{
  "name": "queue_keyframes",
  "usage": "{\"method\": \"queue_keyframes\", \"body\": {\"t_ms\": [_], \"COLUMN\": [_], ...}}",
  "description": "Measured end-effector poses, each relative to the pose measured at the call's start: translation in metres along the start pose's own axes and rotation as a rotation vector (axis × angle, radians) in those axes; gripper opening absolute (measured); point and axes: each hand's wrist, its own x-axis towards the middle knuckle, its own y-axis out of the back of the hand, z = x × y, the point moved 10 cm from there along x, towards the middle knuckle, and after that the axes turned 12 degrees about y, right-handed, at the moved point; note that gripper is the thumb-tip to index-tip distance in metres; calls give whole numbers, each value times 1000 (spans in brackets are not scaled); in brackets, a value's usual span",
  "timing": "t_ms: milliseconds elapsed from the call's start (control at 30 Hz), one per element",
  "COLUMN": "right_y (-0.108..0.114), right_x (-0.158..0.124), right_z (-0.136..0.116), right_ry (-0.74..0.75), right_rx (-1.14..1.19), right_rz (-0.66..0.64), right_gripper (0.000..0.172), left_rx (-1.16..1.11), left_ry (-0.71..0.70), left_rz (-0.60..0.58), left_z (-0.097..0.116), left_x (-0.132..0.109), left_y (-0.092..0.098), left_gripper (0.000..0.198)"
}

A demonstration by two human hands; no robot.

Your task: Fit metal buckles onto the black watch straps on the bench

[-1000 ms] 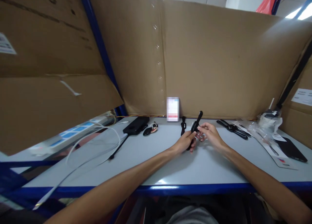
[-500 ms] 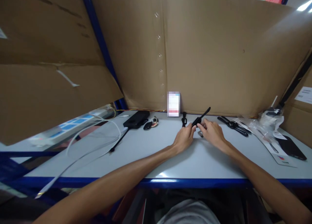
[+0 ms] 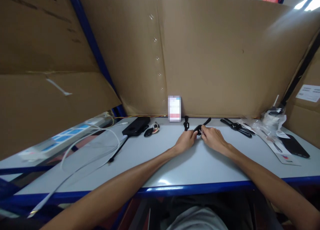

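Both my hands meet over the middle of the table, working on a small black wristwatch. My left hand is closed, its fingers and thumb pinching the watch from the left. From the right, my right hand is closed on the same watch, fingertips at its case. One strap end sticks out up and to the right beyond my right fingers. The fingers hide much of the watch, and fine details are too small to make out. Just beyond my left hand lies a separate black strap piece with a buckle.
A lit phone leans on the cardboard wall. Left are a black box-like device, keys, a white cable and a power strip. Right are black straps, plastic packaging and a dark phone.
My hands have lowered the watch, and its strap end now stands lower and flatter. The view has turned slightly, shifting the table's things left.
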Motion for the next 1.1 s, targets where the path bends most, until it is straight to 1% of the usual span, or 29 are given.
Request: {"method": "queue_keyframes", "body": {"t_ms": [67,200,267,400,467,533,600,667,800,867,967,1033,1100], "right_y": [5,10,12,15,16,15,13,11,13,14,10,10,13], "right_x": [0,1,1,1,1,2,2,2,2,2,3,3,3], "right_z": [1,-4,-4,7,10,6,-1,-4,7,7,-1,1,7], "right_ry": [20,119,146,57,31,63,130,163,77,93,181,165,105], "right_rx": [41,164,201,122,89,110,162,192,139,145,182,162,125], "right_rz": [43,77,85,109,107,101,89,75,113,129,92,81,105], "right_gripper": [27,34,35,29,29,33,37,36,33,37,39,36,34], "left_rx": [-148,-411,-480,-512,-511,-508,-510,-514,-509,-509,-521,-527,-527], "left_ry": [34,155,173,192,195,191,189,192,191,193,207,214,221], "left_rz": [-64,-267,-313,-346,-356,-360,-370,-379,-383,-385,-387,-386,-388], "left_z": [-4,-14,-14,-14,-13,-13,-12,-13,-12,-13,-15,-16,-17], "left_x": [4,4,2,1,1,1,1,0,0,0,0,1,1], "left_y": [-2,-16,-19,-21,-21,-21,-22,-22,-22,-22,-23,-23,-24], "left_gripper": [42,41,40,39,40,40,39,39,38,37,35,36,38]}}
